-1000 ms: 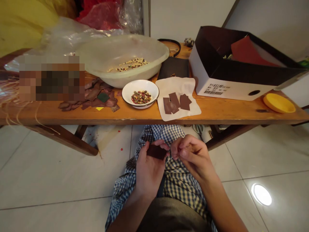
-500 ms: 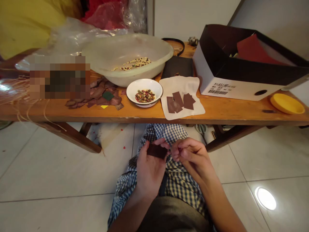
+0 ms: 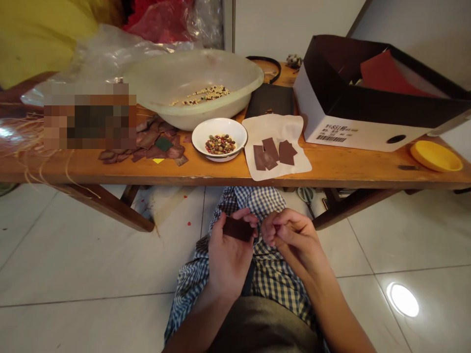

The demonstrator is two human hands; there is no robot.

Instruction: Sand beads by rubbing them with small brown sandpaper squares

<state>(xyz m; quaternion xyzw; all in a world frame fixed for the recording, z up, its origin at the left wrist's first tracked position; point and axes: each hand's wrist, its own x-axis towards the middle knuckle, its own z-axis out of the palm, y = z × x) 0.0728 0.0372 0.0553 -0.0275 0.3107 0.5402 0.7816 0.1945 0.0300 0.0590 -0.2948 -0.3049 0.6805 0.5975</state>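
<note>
My left hand (image 3: 230, 260) holds a dark brown square of sheet material (image 3: 238, 228) between thumb and fingers, above my lap. My right hand (image 3: 294, 240) is just right of it, fingertips pinched together, with nothing visible between them. The two hands are close but apart. A checked cloth (image 3: 272, 274) lies over my lap beneath them. On the wooden bench (image 3: 324, 169) ahead, several similar brown pieces (image 3: 270, 152) rest on a white sheet (image 3: 290, 128). A white bowl (image 3: 239, 130) holds mixed beads or beans.
A large plastic basin (image 3: 191, 61) and a pile of brown scraps (image 3: 158, 152) stand on the bench. There is also a white-and-black box (image 3: 353, 135) and a yellow dish (image 3: 436, 156). Scissors (image 3: 305, 195) lie beneath the bench. Part of the left side is pixelated.
The view has shifted slightly, with the bench sitting a little higher. My hands have barely moved, and the dark square stays in my left hand.
</note>
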